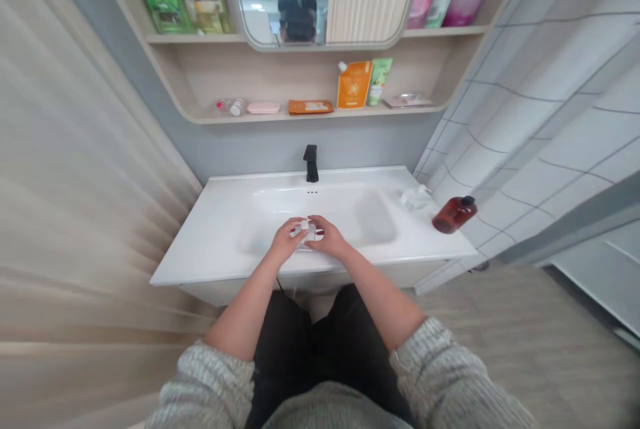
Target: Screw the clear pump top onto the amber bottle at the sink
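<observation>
Clear white-topped container [311, 233] held
Gripped by half-curled left hand [287, 238] and right hand [327, 236]; black angular faucet [311, 164] at twelve o'clock

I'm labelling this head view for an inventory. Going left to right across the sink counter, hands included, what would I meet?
Left hand, small clear container, right hand, clear plastic-looking item, brown bottle.

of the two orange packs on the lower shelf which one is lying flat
The left orange pack, next to the pink case. It lies flat, while the right orange pack stands upright with a white cap.
</observation>
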`<state>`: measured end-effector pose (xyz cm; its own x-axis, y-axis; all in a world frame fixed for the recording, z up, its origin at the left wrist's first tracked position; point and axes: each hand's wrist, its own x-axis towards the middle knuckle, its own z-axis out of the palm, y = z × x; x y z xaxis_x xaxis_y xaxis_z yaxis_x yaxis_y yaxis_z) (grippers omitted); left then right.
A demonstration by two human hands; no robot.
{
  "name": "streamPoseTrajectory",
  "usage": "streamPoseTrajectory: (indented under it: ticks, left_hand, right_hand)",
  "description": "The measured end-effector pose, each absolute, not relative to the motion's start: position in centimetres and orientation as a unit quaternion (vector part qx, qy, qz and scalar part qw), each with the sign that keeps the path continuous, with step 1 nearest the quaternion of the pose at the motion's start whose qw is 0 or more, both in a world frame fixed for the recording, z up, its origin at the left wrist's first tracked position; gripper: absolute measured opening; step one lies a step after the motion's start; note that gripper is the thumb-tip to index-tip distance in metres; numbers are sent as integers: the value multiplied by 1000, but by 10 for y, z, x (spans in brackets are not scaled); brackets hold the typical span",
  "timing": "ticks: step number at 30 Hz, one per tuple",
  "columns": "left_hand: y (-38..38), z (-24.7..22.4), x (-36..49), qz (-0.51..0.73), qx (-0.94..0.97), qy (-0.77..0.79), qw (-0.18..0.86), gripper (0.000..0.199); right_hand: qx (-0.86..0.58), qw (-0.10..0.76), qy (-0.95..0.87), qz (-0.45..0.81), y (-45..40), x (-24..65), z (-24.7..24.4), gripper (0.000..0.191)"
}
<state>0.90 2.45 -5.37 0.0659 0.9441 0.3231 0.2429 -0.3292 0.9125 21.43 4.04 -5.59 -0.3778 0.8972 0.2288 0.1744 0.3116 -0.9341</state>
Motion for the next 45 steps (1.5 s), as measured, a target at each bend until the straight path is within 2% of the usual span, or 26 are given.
streamPoseTrajectory:
  ticks: [4,9,14,19,24,29,33,42,45]
  left_hand:
    - [19,-49,3,504,631,445,388,33]
    - [13,-45,8,520,605,467,383,27]
    - [11,-47,13,539,585,483,366,40]
    - [12,-50,4,556,580,375,463,69]
    - [15,-51,-2,590,563,409,409,52]
    - [14,-52,0,572,535,406,470,71]
    - [15,-54,-1,577,530,418,460,66]
    - [16,-55,-2,578,512,381,508,81]
    - [17,-54,-2,574,512,378,515,79]
  right_hand:
    - [-363,380,-705,476,39,217,-56,98]
    - [-363,360,-728,457,36,214,-52,74]
    - [-377,369,-731,433,36,209,-54,67]
    - [-393,363,-720,442,38,210,-58,75]
    - [-410,359,-712,443,41,211,-60,78]
    - [-409,360,-709,448,40,210,-59,75]
    - [-407,367,-704,452,37,210,-54,75]
    - [-408,366,-702,455,37,210,-55,74]
    - [-402,365,-702,461,38,211,-58,74]
